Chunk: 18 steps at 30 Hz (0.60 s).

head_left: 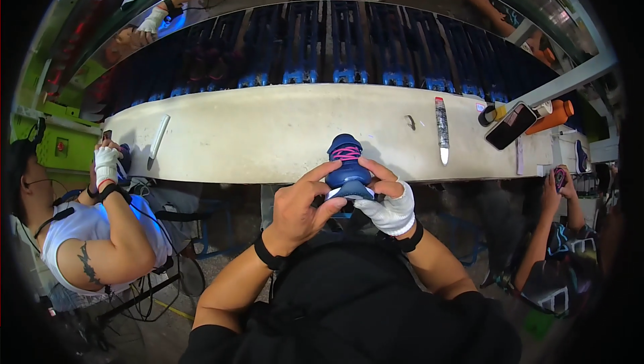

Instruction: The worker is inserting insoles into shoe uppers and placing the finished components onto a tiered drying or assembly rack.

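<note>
Between my two hands is a dark blue shoe [347, 173] with pink laces, held over the near edge of the white table. Its toe points toward me and shows a white-edged sole. My bare left hand [303, 204] grips the shoe's left side, with the thumb at the sole near the toe and the index finger along the upper. On the other side, my right hand [392, 207], in a white fingerless glove, grips the shoe with thumb and fingers. Parts of the fingers beneath the shoe are hidden.
On the white table [255, 133] lie a white-handled tool [159, 137], a wrapped knife-like tool [442, 129] and a small curved piece [410, 123]. A phone [511, 126] and orange bottle [551, 117] stand right. Dark racks [347, 42] line the back. Co-workers sit at both sides.
</note>
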{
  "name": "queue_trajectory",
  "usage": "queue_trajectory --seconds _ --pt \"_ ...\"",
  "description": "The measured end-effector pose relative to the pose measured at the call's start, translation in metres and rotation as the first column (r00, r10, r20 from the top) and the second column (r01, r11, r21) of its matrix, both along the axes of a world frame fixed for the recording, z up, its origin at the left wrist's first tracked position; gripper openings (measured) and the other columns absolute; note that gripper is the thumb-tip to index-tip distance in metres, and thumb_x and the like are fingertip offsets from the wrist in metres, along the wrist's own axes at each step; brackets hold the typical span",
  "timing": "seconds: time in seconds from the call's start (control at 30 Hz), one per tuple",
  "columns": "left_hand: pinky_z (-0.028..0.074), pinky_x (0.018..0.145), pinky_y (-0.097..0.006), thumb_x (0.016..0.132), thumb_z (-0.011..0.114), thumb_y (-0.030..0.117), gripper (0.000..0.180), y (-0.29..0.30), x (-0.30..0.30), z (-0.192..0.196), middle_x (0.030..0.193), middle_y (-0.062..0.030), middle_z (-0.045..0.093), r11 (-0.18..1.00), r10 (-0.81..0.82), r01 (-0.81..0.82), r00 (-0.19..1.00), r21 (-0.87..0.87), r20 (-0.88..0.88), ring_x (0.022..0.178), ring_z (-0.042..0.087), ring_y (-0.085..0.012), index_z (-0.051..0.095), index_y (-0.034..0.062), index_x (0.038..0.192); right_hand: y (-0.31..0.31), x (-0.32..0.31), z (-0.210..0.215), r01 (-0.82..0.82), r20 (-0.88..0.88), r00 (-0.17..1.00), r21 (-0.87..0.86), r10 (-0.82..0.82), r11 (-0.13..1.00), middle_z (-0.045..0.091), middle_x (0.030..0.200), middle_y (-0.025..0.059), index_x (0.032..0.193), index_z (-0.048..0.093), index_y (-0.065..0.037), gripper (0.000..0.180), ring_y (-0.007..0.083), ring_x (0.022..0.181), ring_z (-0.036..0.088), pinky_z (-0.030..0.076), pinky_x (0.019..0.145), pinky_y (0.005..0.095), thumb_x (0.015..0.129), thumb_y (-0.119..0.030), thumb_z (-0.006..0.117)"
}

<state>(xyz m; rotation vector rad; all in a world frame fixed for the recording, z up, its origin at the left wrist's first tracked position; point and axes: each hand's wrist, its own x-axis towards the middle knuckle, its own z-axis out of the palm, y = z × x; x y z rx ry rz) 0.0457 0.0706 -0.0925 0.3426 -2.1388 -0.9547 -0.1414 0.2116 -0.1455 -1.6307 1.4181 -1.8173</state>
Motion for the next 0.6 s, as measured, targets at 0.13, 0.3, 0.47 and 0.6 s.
queue_trajectory --seconds 0.13,0.3,0.47,0.6 --pt "0.063 0.068 -0.033 0.089 0.094 0.017 0.034 -0.001 -0.005 -0.002 0.129 -0.0248 0.079 1.0 -0.004 0.005 0.998 0.015 -0.065 0.088 0.083 -0.0322 0.063 0.0033 0.096 -0.003 -0.002 0.002 0.018 -0.02 1.0 -0.011 -0.019 1.0 0.067 0.149 0.0305 0.111 0.058 -0.008 0.039 0.0427 0.122 0.077 0.065 0.099 0.0461 0.091 -0.007 0.091" --pt "0.065 0.073 -0.033 0.089 0.094 0.016 0.036 -0.001 -0.004 -0.002 0.126 -0.0255 0.08 1.0 0.007 -0.006 0.998 0.019 -0.067 0.092 0.084 -0.0334 0.061 0.0028 0.094 -0.003 -0.001 -0.002 -0.026 0.083 0.996 -0.014 0.027 1.0 0.069 0.146 0.0296 0.109 0.056 -0.007 0.04 0.042 0.13 0.074 0.062 0.103 0.0462 0.091 -0.006 0.092" --pt "0.066 0.077 -0.035 0.088 0.095 0.016 0.038 -0.012 0.003 -0.004 0.125 -0.0243 0.081 1.0 -0.003 0.003 1.0 0.019 -0.022 0.098 0.084 -0.0339 0.06 0.0022 0.092 -0.017 0.0 0.0 0.037 0.094 0.995 -0.047 -0.033 0.998 0.075 0.138 0.0265 0.102 0.058 -0.006 0.04 0.0397 0.124 0.077 0.063 0.099 0.0444 0.087 -0.008 0.095" --pt "0.066 0.084 -0.035 0.085 0.097 0.022 0.04 -0.027 0.017 0.015 0.122 -0.0212 0.082 0.998 -0.044 0.038 0.991 0.047 0.125 0.101 0.084 -0.0343 0.067 0.0015 0.103 -0.026 0.002 0.009 0.077 -0.013 0.997 -0.004 -0.077 0.997 0.077 0.132 0.0254 0.096 0.057 -0.006 0.044 0.0405 0.114 0.08 0.066 0.091 0.0426 0.084 -0.011 0.098"
